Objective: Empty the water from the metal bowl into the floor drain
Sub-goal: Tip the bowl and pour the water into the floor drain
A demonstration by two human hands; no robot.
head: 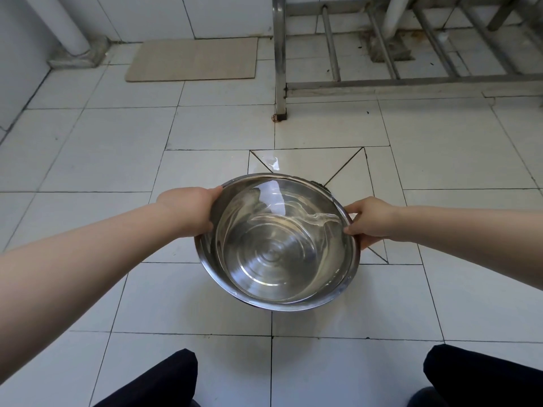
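No brand, label or writing is showing anywhere for us to read. We are looking down at the metal bowl [277, 245], a wide, shiny steel basin with ring marks in its base, and it is being held in the air at the centre of the view, above the tiled floor [88, 148]. Clear water [293, 230] is sloshing inside, rippling toward the 2 o'clock side, and the bowl is tipping slightly away from us.

The left hand [188, 211] is gripping the rim at 9 o'clock, thumb lying over the edge. The right hand [371, 220] is clamping the rim at 3 o'clock, fingers curling underneath and thumb pressing on top.

Beyond the bowl, at 12 o'clock, we are seeing a square of floor cut with diagonal lines sloping inward, and a small wet patch [271, 163] is glinting there. The floor drain [318, 184] itself is mostly hiding behind the far rim; only a dark sliver is peeking out at 1 o'clock.

Farther off, a steel rack leg [280, 66] is standing at 12 o'clock, with its low rails running off toward 2 o'clock. A beige mat [194, 58] is lying at 11 o'clock, and a white pipe [63, 24] is rising at 10 o'clock. Dark trouser legs [158, 383] are framing the bottom edge.
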